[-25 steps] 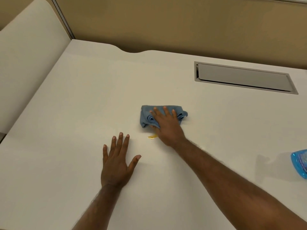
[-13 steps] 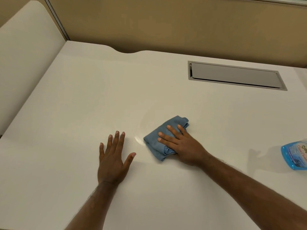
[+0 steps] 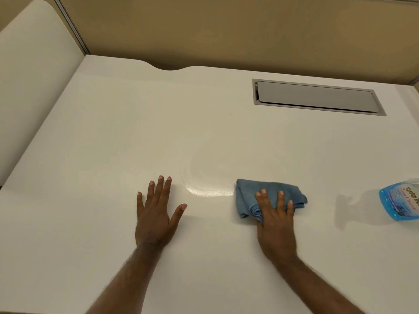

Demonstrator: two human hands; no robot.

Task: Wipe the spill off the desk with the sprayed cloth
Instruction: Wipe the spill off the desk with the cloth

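From the head view, the only one I had, the blue cloth (image 3: pixel 269 197) lay bunched on the white bench (image 3: pixel 113 143), at about four o'clock from the middle of the picture. I judged it soft, light and damp, so it would fold and slide easily under a flat palm; the best place to hold it seemed to be the thick folded part near its centre, pressed from above rather than pinched. The right hand (image 3: pixel 275 225) lay on the near part of the cloth with its fingers (image 3: pixel 280 200) spread flat over it. This grip was wide apart, pressing the cloth down, not clamped around it.

At nine o'clock from the cloth I saw a curved wet streak (image 3: pixel 204 189) shining on the bench, just beside the cloth's edge. I could find no coloured spill anywhere, so I judged the wiping nearly finished, though the streak may still need a dry pass.

The left hand (image 3: pixel 156 214) rested flat on the bench at about seven o'clock from the centre, fingers apart, holding nothing, well apart from the cloth. A blue spray bottle (image 3: pixel 400 200) stood at three o'clock at the picture's edge, and a grey cable hatch (image 3: pixel 317 97) sat at one o'clock.
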